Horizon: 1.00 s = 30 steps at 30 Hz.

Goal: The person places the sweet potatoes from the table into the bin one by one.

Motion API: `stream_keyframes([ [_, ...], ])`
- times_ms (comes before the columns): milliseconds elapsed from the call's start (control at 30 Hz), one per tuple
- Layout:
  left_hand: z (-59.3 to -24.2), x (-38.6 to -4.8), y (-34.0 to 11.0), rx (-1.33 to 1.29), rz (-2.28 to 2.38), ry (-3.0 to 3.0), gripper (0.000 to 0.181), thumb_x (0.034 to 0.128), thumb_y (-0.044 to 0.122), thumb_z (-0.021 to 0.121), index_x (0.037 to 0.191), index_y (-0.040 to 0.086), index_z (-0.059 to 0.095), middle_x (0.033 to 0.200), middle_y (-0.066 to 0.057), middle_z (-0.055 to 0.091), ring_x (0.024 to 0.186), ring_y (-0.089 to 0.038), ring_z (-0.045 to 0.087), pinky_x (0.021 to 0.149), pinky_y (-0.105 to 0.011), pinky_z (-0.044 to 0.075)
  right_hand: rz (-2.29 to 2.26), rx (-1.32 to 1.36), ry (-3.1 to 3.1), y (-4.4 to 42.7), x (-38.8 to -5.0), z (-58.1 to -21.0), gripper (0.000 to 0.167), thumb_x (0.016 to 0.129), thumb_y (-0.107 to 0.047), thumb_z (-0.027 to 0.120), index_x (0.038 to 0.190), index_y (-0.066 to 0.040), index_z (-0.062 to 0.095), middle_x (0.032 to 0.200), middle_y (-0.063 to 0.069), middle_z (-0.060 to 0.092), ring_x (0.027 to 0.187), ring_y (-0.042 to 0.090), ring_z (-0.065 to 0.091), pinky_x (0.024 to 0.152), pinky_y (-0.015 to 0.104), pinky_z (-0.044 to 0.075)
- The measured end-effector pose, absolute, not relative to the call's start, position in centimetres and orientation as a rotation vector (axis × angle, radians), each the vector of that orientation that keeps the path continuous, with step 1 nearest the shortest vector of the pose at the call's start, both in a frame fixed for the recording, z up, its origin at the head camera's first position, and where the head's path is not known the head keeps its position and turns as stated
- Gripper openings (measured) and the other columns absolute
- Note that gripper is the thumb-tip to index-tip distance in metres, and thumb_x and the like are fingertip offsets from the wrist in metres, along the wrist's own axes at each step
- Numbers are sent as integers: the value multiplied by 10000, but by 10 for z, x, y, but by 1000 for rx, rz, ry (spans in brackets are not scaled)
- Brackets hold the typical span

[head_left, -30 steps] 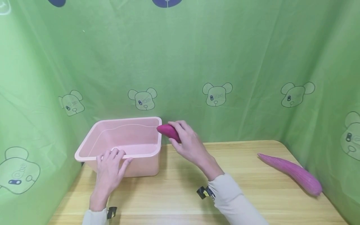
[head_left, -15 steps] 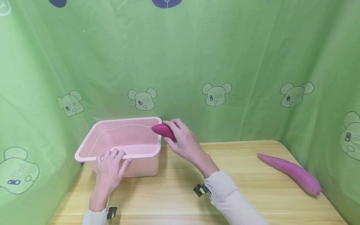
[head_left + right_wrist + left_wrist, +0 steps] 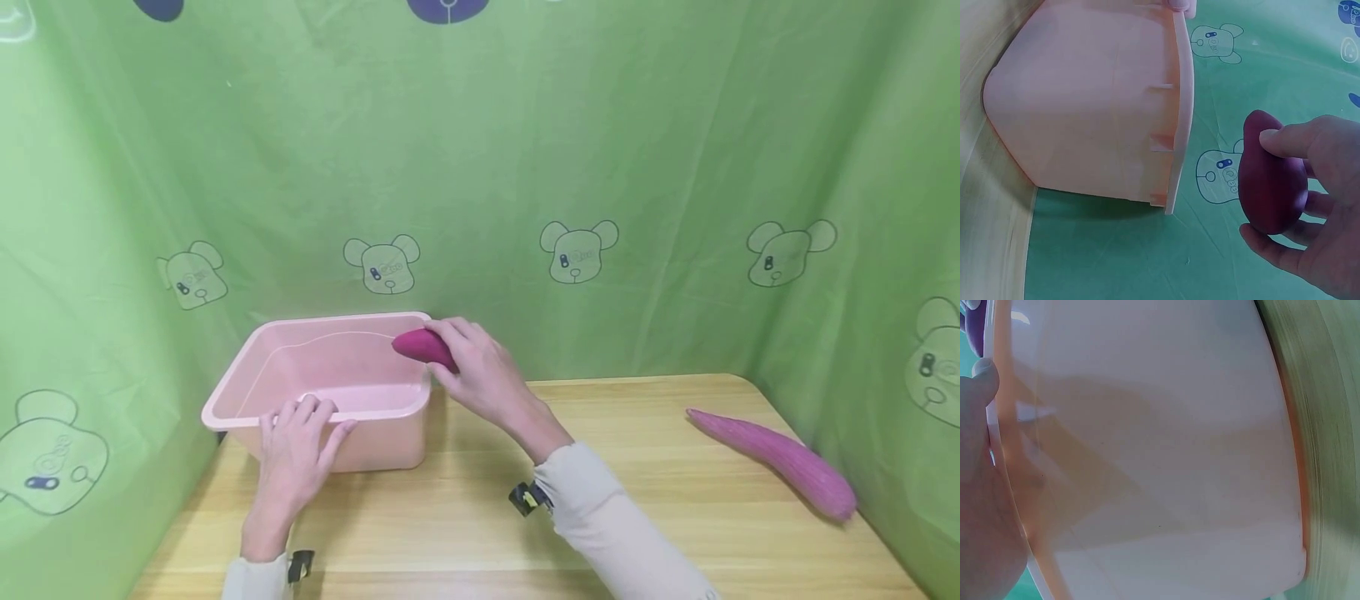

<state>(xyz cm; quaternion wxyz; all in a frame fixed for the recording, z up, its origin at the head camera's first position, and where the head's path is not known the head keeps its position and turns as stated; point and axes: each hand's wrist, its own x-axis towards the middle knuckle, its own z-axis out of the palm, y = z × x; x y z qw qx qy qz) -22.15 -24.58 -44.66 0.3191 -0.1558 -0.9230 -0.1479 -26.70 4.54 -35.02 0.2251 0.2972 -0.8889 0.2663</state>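
Note:
A pink plastic bin (image 3: 390,437) stands at the left of the table. The left hand (image 3: 296,454) grips its near rim, fingers over the edge and thumb outside; in the left wrist view that hand (image 3: 988,500) lies along the rim of the bin (image 3: 1147,456). The right hand (image 3: 483,375) holds a dark magenta, tapered vegetable (image 3: 423,346) above the bin's right rim, its pointed end over the opening. In the right wrist view the thumb and fingers of the right hand (image 3: 1329,200) pinch the vegetable (image 3: 1272,175) clear of the bin's wall (image 3: 1097,100).
A long purple vegetable (image 3: 780,458) lies at the right of the wooden table (image 3: 480,533). Green curtains (image 3: 480,167) with bear-head prints stand behind the table and along both sides.
The right hand has moved left with the magenta vegetable, whose tip has passed from the bin's right rim to over its opening. The left hand has stayed on the near rim.

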Motion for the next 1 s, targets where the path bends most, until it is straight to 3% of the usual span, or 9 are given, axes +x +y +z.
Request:
stream_keyframes([
  [400,-448,-224,-245,-413,-393,-2429,278,978,436,661,965,165,601,955,-43,580,947,-307,510,920,-568,303,705,824,-2493,34,-272,-343,612,940,-225,765,1495,-258,510,1327,59,585,1112,223,614,889,392,549],
  [733,-449,-224,-247,-430,-403,-2409,264,966,416,679,962,164,599,921,-29,559,900,-281,486,914,-563,301,734,859,-2510,23,-275,-340,570,952,-187,727,1483,-157,522,1342,76,569,1116,228,605,891,361,544],
  [1000,-449,-223,-247,-430,-398,-2409,273,975,426,663,956,162,592,924,-35,558,893,-278,475,905,-556,301,750,862,-2533,15,-274,-339,606,940,-159,723,1503,-155,500,1380,75,551,1151,239,593,908,356,540],
])
